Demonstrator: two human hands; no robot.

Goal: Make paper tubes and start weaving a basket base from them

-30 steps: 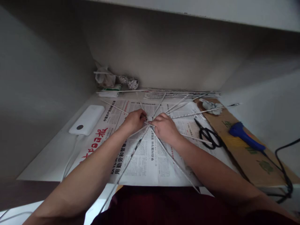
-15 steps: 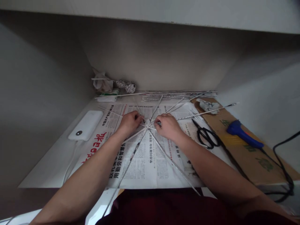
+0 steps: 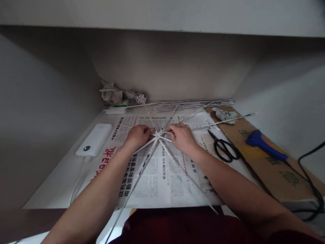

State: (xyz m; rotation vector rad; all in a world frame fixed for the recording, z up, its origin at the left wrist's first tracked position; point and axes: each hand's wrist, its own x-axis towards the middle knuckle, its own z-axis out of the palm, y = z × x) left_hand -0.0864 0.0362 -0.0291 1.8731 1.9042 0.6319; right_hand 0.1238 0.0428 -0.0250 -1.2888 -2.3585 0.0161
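Thin rolled-paper sticks cross one another in a star shape over a newspaper sheet. Left of the crossing, my left hand is closed, its thumb and fingers pinching a paper stick near the centre. On the other side my right hand also pinches a stick close to the crossing. Two long sticks run from the centre toward me and past the table's front edge. Others fan out toward the back and right. The fingertips partly hide the centre.
Black scissors lie right of the newspaper. A blue glue gun with a black cord rests on cardboard, near crumpled paper. A white power bank sits left. Spare paper sticks lie along the back wall.
The view has shifted slightly. Both hands stay at the crossing with small finger movements, and some sticks around it have changed angle slightly. The power bank's display now glows green.
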